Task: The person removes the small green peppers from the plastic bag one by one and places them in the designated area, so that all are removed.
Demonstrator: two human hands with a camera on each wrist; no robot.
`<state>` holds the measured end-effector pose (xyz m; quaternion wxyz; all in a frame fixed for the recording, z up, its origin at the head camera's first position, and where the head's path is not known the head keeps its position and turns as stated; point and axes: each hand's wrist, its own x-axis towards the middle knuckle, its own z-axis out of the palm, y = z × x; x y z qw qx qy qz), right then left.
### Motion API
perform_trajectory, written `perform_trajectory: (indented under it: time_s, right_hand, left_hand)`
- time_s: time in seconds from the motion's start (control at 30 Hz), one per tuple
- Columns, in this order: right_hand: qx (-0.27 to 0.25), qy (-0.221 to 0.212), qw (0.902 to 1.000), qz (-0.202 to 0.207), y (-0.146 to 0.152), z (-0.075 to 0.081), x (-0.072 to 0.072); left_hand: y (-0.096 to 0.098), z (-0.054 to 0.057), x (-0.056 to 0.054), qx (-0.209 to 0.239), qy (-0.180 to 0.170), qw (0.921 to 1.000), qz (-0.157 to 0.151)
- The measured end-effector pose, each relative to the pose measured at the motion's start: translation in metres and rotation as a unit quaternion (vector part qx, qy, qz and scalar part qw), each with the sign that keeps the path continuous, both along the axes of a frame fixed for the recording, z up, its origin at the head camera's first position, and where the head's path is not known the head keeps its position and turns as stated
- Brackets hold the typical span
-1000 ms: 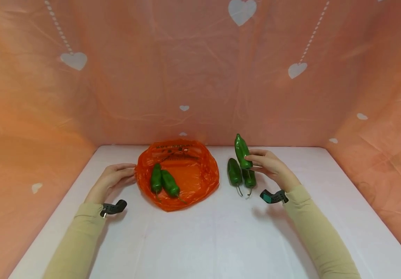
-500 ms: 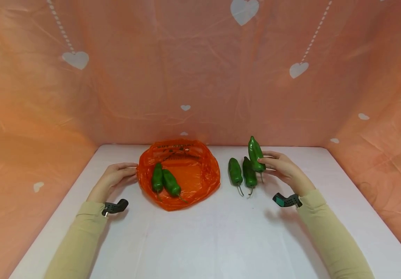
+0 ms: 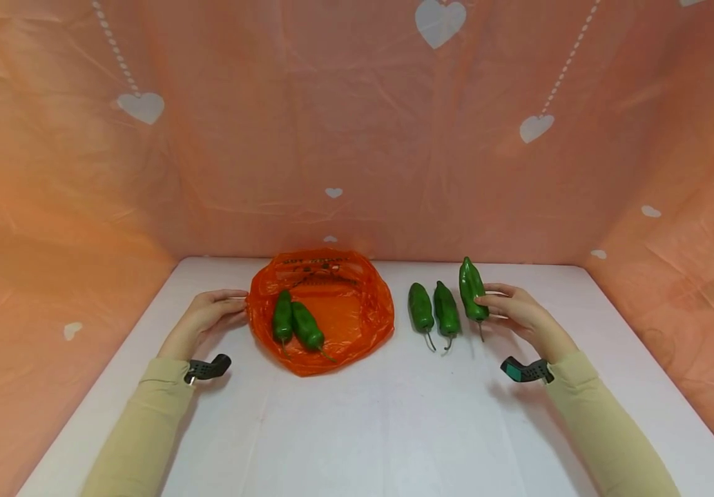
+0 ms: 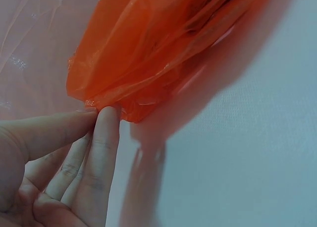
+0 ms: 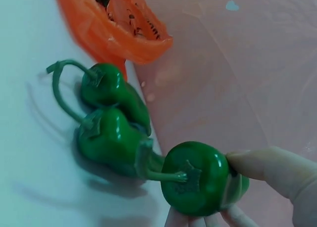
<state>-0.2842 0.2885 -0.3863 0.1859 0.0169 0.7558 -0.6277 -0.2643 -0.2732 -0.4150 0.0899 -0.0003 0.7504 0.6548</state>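
Note:
An orange plastic bag (image 3: pixel 357 345) lies with its mouth spread, two green peppers (image 3: pixel 307 326) inside it. My left hand (image 3: pixel 204 317) pinches the bag's left rim between thumb and fingertips, as the left wrist view (image 4: pixel 106 110) shows close up. In my right hand (image 3: pixel 521 314) a glossy green pepper (image 3: pixel 471 290) is gripped near its stem end, tip pointing away and stem toward me. Just left of it, two more green peppers (image 3: pixel 447 309) lie side by side on the white table, stems toward me. The right wrist view has the held pepper (image 5: pixel 193 180) in front of that pair.
The white table (image 3: pixel 357 428) runs back to an orange-pink sheet wall (image 3: pixel 357 138) with white hearts. Similar sheeting hangs along the left and right sides. A black wrist camera mount (image 3: pixel 208 368) sits on each wrist.
My right hand has moved right and a little nearer with its pepper, away from the two lying on the table, which now show fully. My left hand stays at the bag's rim.

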Motion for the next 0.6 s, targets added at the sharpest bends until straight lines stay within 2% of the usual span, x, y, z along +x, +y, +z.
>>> perform_trajectory:
  time_s: [0.2, 0.3, 0.47, 0.6]
  right_hand:
    - [0.019, 0.005, 0.9998, 0.000, 0.006, -0.006, 0.003]
    - [0.033, -0.010, 0.9994, -0.009, 0.007, -0.008, 0.003]
    - [-0.001, -0.036, 0.9990, -0.027, 0.008, -0.014, 0.000]
    - [-0.004, -0.035, 0.9992, -0.020, 0.011, -0.020, -0.001]
  left_hand:
    - [0.000, -0.001, 0.000, 0.007, -0.003, 1.0000, 0.003]
    - [0.000, -0.001, 0.000, 0.008, -0.003, 1.0000, 0.005]
    - [0.000, -0.002, -0.002, 0.023, -0.011, 0.9996, 0.011]
    - [0.001, 0.000, -0.001, 0.011, -0.004, 0.9999, 0.005]
